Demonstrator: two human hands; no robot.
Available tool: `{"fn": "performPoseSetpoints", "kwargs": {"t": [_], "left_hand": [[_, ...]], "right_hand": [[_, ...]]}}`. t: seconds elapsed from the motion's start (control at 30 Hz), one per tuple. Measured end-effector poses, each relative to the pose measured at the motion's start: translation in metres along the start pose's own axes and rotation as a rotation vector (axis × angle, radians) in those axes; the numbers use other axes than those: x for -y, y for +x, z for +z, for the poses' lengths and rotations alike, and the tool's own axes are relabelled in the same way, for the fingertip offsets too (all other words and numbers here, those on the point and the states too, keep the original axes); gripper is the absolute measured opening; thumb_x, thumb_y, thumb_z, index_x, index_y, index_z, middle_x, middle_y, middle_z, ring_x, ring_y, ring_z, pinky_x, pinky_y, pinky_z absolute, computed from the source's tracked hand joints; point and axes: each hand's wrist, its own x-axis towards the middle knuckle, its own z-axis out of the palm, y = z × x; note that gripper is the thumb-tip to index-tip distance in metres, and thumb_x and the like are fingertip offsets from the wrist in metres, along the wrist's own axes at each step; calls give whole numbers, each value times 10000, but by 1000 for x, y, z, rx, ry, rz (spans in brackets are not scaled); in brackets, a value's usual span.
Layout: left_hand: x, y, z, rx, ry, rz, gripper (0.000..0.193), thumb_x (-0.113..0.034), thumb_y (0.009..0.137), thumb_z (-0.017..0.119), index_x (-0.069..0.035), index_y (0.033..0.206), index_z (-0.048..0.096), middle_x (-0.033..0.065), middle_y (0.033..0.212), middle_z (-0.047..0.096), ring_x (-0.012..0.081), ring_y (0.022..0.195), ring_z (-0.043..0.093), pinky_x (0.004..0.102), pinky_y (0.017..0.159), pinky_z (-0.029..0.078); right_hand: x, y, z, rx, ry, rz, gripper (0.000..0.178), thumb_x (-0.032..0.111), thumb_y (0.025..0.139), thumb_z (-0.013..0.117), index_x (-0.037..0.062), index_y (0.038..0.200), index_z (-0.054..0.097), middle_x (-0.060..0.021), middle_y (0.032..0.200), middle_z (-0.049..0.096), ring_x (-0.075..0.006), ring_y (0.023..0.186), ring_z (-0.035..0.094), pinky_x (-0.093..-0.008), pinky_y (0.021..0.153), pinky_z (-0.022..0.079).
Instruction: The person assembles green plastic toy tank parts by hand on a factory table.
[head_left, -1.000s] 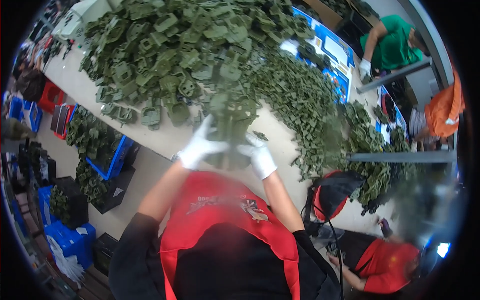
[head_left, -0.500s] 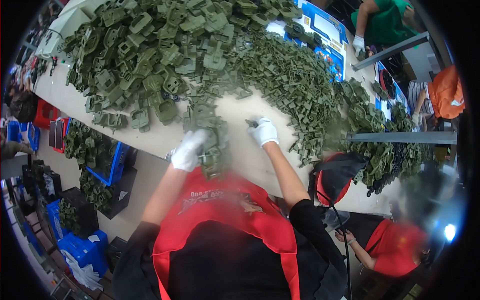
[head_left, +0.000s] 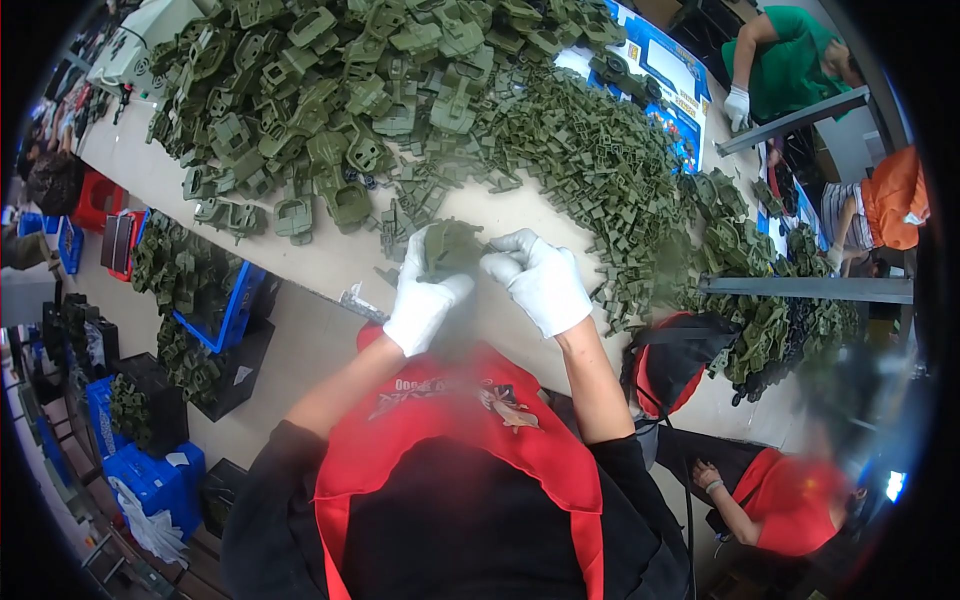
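Observation:
Both my hands wear white gloves and meet over the near part of the table. My left hand (head_left: 425, 297) is closed around an olive-green plastic toy vehicle body (head_left: 453, 248), held up off the tabletop. At its right side my right hand (head_left: 540, 280) is closed in a pinch, fingertips touching or almost touching the body. A small green plastic part is in that pinch, mostly hidden by the fingers. Just beyond lies a heap of small green parts (head_left: 570, 140). Larger green vehicle bodies (head_left: 320, 90) are piled at the far left.
The pale tabletop (head_left: 310, 265) ends in front of me. Blue printed boxes (head_left: 665, 70) stand at the far right, near a grey metal bar (head_left: 810, 290). A black-and-red bag (head_left: 675, 365) is by my right arm. Blue crates (head_left: 225, 305) sit lower left. Several people work nearby.
My left hand has lifted a green vehicle body and turned it in front of me. My right hand has come in to its right side with the small part.

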Motion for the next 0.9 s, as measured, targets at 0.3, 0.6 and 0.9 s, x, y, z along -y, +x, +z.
{"fn": "performPoseSetpoints", "kwargs": {"t": [0.3, 0.6, 0.9], "left_hand": [[5, -13, 2, -36, 284, 130, 556, 80, 745, 599, -87, 1248, 431, 37, 1130, 537, 134, 1003, 524, 273, 874, 459], [0, -17, 11, -16, 373, 111, 535, 58, 766, 587, -72, 1258, 424, 45, 1134, 541, 131, 1006, 520, 275, 885, 453], [1, -11, 15, 1, 112, 58, 481, 30, 820, 618, -72, 1240, 405, 81, 1139, 539, 152, 1054, 531, 301, 909, 447]], "right_hand": [[17, -18, 26, -295, -247, -82, 183, 204, 834, 685, 55, 919, 622, -164, 787, 691, -304, 670, 675, -369, 624, 532], [16, -20, 38, -366, -164, -93, 150, 149, 847, 656, 39, 937, 610, -198, 824, 684, -364, 707, 672, -410, 641, 534], [8, -20, 60, -450, -292, -234, 113, 119, 849, 657, 22, 871, 603, -166, 764, 684, -269, 683, 694, -346, 609, 538]]}}
